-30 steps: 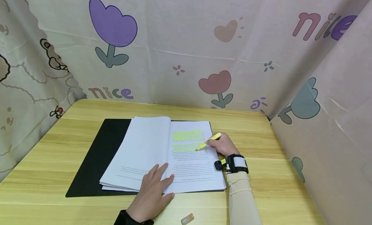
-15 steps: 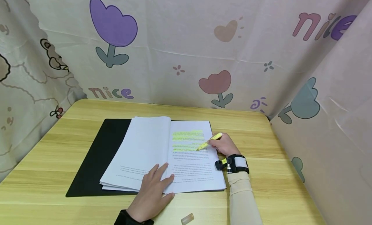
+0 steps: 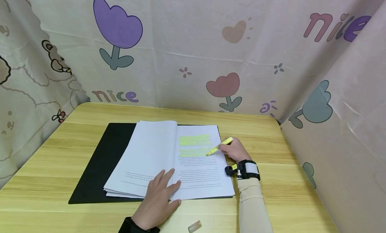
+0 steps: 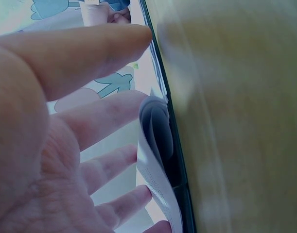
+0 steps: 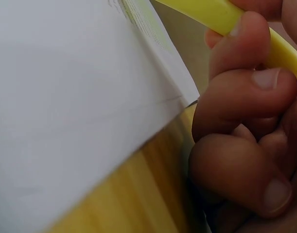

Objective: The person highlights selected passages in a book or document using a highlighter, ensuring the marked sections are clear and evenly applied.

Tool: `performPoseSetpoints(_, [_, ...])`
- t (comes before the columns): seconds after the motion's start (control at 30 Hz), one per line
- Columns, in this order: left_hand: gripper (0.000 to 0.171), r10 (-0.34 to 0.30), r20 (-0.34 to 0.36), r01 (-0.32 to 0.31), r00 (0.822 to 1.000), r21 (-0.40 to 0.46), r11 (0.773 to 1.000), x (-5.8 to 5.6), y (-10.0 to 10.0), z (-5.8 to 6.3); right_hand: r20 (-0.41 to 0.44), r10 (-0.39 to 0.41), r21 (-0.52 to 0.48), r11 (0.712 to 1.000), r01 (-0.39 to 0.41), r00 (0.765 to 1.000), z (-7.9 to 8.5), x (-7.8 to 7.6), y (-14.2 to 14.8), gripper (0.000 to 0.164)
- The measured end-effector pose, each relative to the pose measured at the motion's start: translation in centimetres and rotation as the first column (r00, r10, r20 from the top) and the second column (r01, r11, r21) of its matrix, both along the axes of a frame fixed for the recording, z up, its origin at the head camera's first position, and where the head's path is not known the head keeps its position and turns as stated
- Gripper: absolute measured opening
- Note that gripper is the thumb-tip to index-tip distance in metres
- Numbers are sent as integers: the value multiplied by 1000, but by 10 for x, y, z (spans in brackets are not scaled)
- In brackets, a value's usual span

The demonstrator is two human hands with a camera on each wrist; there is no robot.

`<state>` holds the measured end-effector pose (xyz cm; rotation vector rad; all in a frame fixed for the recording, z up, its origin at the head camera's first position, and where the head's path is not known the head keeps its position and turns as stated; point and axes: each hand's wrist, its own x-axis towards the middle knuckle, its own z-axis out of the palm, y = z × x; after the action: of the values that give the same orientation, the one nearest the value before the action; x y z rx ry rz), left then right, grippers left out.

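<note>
A stack of printed pages [image 3: 199, 179] lies open in a black folder [image 3: 93, 172] on the table. Several lines on the right page carry yellow marking [image 3: 195, 140]. My right hand [image 3: 236, 150] pinches a yellow highlighter [image 3: 224, 142], its tip on or just over the lowest marked line. In the right wrist view the highlighter's barrel [image 5: 201, 8] shows between thumb and fingers, with the other fingers curled below. My left hand [image 3: 158, 201] rests with spread fingers on the pages near the fold. From the left wrist view, its fingers [image 4: 109, 167] touch the curved paper.
A small pale cap [image 3: 194, 226] lies on the wooden table [image 3: 265, 132] near the front edge of the view. A patterned cloth [image 3: 169, 35] hangs behind the table and along both sides.
My right hand and the highlighter have slid slightly to the right along the line. The left hand and the pages have stayed in place.
</note>
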<state>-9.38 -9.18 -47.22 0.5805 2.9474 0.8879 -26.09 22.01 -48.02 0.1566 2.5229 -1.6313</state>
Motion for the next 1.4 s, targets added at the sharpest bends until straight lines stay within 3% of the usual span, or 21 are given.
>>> performPoseSetpoints(1.4, [49, 3, 22, -3, 1000, -4, 1000, 0, 0, 2, -22, -15, 13, 1000, 15, 1000, 0, 1, 18, 18])
